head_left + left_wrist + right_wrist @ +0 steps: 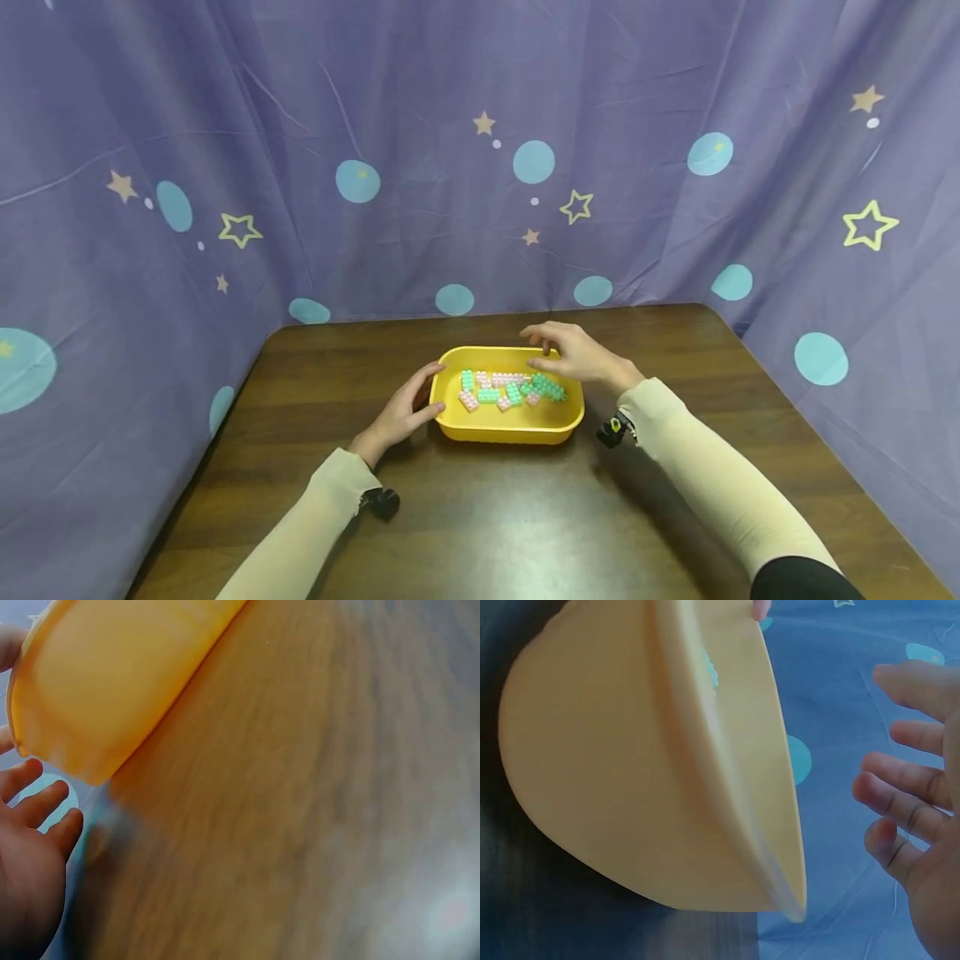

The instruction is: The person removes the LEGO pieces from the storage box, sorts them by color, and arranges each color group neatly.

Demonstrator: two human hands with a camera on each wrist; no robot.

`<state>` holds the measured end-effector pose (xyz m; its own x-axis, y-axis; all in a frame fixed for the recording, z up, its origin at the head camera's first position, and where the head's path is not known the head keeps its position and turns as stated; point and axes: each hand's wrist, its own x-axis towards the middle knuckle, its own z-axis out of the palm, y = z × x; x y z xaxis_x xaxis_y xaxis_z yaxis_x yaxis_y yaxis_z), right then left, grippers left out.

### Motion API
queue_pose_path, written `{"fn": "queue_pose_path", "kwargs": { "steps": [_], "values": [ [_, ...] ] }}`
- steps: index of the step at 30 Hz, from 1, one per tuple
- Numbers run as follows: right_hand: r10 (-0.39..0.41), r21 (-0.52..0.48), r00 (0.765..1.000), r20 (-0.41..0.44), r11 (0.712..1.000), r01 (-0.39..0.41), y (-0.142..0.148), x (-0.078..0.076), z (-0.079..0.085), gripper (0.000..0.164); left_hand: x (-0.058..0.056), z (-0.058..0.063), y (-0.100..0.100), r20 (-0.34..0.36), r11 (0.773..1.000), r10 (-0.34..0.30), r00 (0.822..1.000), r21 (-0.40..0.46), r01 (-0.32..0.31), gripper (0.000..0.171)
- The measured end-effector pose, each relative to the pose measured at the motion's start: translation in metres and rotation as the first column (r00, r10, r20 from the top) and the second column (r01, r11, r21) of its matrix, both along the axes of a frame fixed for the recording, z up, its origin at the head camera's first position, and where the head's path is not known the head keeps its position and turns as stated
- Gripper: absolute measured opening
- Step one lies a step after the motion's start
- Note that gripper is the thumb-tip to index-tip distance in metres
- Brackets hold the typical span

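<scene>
A yellow plastic tub (491,435) stands on the table, with pink and mint-green toy building bricks (489,396) lying inside it. At the tub's left end, my left hand (399,415) touches the rim with its thumb and index finger. The left wrist view shows its other fingers (46,801) spread loosely just outside the wall. My right hand (577,352) is raised over the tub's far right corner, with nothing between thumb and fingers. In the right wrist view its fingers (911,784) are loosely bent, apart from the rim.
A brown wooden table (480,508) carries the tub near its far side. Purple curtains (420,108) with stars and blue dots surround the table's back and sides. Small dark cameras (382,502) hang at both wrists.
</scene>
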<state>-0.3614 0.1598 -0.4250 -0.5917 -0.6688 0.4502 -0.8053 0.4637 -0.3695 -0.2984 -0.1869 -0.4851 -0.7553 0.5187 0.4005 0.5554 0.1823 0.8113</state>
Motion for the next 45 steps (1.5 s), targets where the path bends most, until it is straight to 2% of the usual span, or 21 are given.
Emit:
{"fn": "queue_pose_path", "kwargs": {
  "steps": [3, 10, 14, 18, 25, 34, 39, 43, 45],
  "values": [
    [0.017, 0.039, 1.0, 0.021, 0.999, -0.018, -0.006, 0.001, -0.002, 0.041, 0.0, -0.003, -0.001, 0.02, 1.0, -0.013, 1.0, 0.017, 0.012, 0.064],
    [0.067, 0.13, 0.995, 0.076, 0.989, -0.076, -0.015, 0.002, -0.005, 0.032, 0.001, -0.004, -0.001, 0.025, 0.999, 0.007, 1.0, 0.031, -0.008, 0.066],
    [0.069, 0.235, 0.994, 0.085, 0.968, -0.088, -0.017, 0.004, -0.01, 0.024, 0.001, -0.002, 0.0, 0.03, 0.999, 0.018, 0.999, 0.026, -0.019, 0.067],
    [0.061, 0.324, 0.997, 0.053, 0.943, -0.074, -0.022, 0.006, -0.017, 0.019, 0.003, -0.001, 0.0, 0.024, 0.999, 0.036, 0.999, 0.035, -0.037, 0.067],
    [0.064, 0.351, 0.997, 0.042, 0.933, -0.075, -0.025, 0.01, -0.026, 0.012, 0.005, 0.0, -0.002, 0.016, 0.999, 0.038, 0.999, 0.027, -0.038, 0.067],
    [0.032, 0.38, 0.999, 0.009, 0.924, -0.033, -0.026, 0.009, -0.034, 0.009, 0.001, 0.0, -0.001, 0.03, 0.999, 0.038, 0.999, 0.007, -0.038, 0.067],
    [-0.012, 0.427, 1.0, 0.007, 0.904, 0.008, -0.03, 0.011, -0.037, 0.006, 0.0, -0.007, -0.003, 0.03, 0.999, 0.04, 0.999, 0.017, -0.04, 0.068],
    [-0.037, 0.451, 0.999, -0.004, 0.892, 0.035, -0.033, 0.012, -0.037, 0.004, -0.01, -0.026, -0.006, 0.013, 0.998, 0.056, 0.998, 0.034, -0.056, 0.067],
    [-0.046, 0.456, 0.999, -0.016, 0.889, 0.048, -0.034, 0.012, -0.037, 0.005, -0.009, -0.025, -0.006, 0.009, 0.998, 0.057, 0.998, 0.035, -0.058, 0.067]
  ]
}}
